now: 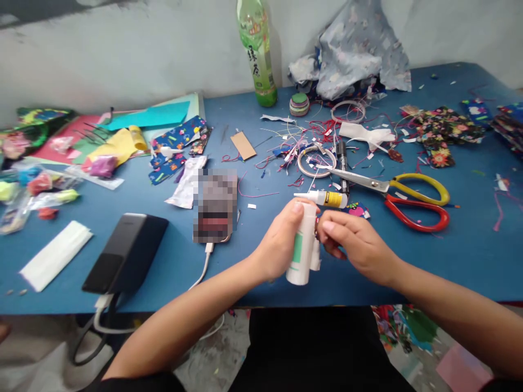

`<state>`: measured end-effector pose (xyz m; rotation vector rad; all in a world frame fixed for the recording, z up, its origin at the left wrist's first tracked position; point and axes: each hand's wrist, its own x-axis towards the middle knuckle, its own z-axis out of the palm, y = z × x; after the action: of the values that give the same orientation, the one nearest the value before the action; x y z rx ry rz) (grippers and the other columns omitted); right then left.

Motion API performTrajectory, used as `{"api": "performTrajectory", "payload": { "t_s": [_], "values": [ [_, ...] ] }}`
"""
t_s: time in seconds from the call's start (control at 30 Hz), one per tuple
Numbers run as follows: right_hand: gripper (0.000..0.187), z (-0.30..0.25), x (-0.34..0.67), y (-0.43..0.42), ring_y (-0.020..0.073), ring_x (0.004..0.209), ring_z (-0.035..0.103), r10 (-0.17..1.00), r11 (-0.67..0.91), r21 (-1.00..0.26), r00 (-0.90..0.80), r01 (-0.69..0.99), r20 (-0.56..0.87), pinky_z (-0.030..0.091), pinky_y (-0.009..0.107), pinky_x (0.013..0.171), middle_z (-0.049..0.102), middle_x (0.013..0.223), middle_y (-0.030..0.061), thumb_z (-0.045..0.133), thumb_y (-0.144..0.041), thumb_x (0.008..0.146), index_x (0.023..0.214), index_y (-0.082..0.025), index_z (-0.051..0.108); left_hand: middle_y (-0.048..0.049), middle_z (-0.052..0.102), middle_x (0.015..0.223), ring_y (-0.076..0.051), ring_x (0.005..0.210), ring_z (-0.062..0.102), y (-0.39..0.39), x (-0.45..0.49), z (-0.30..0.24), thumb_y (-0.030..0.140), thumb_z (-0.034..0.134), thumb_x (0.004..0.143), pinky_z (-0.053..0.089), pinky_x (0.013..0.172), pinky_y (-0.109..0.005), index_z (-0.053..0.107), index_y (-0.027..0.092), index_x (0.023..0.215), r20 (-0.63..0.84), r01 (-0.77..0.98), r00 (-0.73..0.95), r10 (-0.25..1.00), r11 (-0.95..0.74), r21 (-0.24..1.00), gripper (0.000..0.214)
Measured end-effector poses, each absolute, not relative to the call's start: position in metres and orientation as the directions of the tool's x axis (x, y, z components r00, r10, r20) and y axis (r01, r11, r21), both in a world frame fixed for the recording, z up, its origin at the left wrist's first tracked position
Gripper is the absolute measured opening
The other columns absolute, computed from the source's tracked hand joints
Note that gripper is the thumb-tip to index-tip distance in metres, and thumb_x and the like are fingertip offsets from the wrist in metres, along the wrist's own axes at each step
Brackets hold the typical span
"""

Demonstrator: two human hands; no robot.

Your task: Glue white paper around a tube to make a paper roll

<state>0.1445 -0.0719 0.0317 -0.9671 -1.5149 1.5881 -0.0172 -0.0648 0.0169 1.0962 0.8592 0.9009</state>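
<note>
My left hand (pixel 281 237) is wrapped around a white tube with a green label (pixel 300 250), held upright over the table's front edge. Close to its right side is my right hand (pixel 359 245), fingers curled in a pinch. Something small and dark red shows at those fingertips, too hidden to name. A strip of white material (pixel 315 256) hangs behind the tube. Just beyond both hands lies a small glue bottle (pixel 333 199) with a yellow label and pointed nozzle. Scissors (pixel 388 188) with one yellow and one red handle rest to its right, by a black marker (pixel 342 163).
Thread scraps, tape rolls (pixel 316 161) and fabric pieces (pixel 441 130) litter the back right. A green tea bottle (pixel 257 60) stands by the wall. Leftward are a phone (pixel 215 207) on a cable, a black power bank (pixel 126 253), folded white tissue (pixel 57 255) and coloured paper (pixel 151 115).
</note>
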Motion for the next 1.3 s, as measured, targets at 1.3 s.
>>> {"api": "performTrajectory", "payload": {
  "t_s": [1.3],
  "values": [
    [0.011, 0.040, 0.143, -0.069, 0.0071, 0.048, 0.042, 0.928, 0.253, -0.921, -0.345, 0.295, 0.144, 0.036, 0.020, 0.044, 0.049, 0.056, -0.0040, 0.058, -0.017, 0.079, 0.068, -0.016, 0.061, 0.0035, 0.052, 0.065, -0.013, 0.052, 0.048, -0.077, -0.018, 0.013, 0.052, 0.034, 0.098, 0.037, 0.051, -0.024, 0.047, 0.021, 0.113, 0.133, 0.003, 0.286, 0.949, -0.140, 0.990, 0.037]
  ]
}}
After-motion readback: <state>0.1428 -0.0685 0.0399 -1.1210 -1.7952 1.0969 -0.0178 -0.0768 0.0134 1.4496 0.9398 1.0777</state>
